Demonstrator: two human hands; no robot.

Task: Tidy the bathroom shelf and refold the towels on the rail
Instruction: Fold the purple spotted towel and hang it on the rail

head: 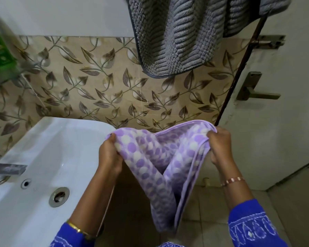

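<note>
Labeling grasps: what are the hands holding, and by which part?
Both grip the purple towel at its top edge: left hand at the left corner, right hand at the right. The rest hangs free.

Purple-dotted towel point(161, 157) hangs folded, slack; grey ribbed towel point(182, 32) draped above.

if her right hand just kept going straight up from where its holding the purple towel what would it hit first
Probably the dark rail slanting up just above the right hand, which grips the purple dotted towel. Further up hangs the grey ribbed towel. Depth is unclear from one view, so the hand might pass in front of the rail.
</note>
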